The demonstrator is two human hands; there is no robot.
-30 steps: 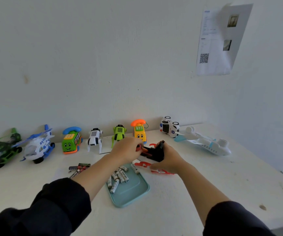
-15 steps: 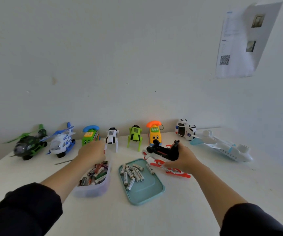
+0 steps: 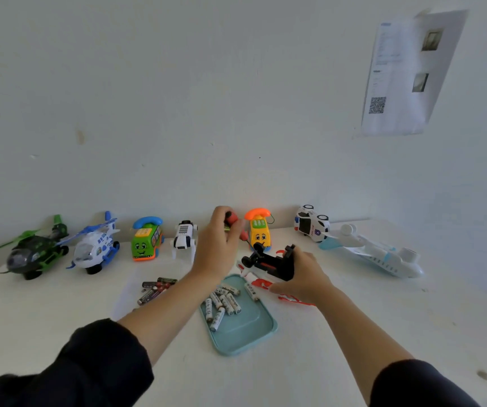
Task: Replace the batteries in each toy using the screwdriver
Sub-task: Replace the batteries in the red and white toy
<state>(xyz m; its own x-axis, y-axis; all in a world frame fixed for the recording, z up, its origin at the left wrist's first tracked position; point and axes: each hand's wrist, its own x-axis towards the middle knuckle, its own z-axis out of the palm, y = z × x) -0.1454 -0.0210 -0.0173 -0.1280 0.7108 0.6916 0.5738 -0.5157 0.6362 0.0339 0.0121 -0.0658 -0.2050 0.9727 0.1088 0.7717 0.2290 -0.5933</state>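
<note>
My left hand (image 3: pixel 217 245) is raised above the table, closed around a red-handled screwdriver (image 3: pixel 233 223) whose tip points down toward the toy. My right hand (image 3: pixel 298 274) grips a red, white and black toy helicopter (image 3: pixel 268 264) that lies upside down on the table. A teal tray (image 3: pixel 245 324) in front holds several white batteries (image 3: pixel 224 301). To its left, a clear container (image 3: pixel 128 298) holds several dark used batteries (image 3: pixel 155 287).
Toys line the wall: a green helicopter (image 3: pixel 34 251), a blue and white helicopter (image 3: pixel 95 245), a green phone car (image 3: pixel 147 239), a white robot dog (image 3: pixel 184 239), an orange phone car (image 3: pixel 260 230), a police car (image 3: pixel 311 223) and a white plane (image 3: pixel 374 254). A paper sheet (image 3: pixel 409 71) hangs on the wall.
My left hand left the used-battery container and rose to the right, now holding the screwdriver above the helicopter. My right hand kept its hold on the helicopter.
</note>
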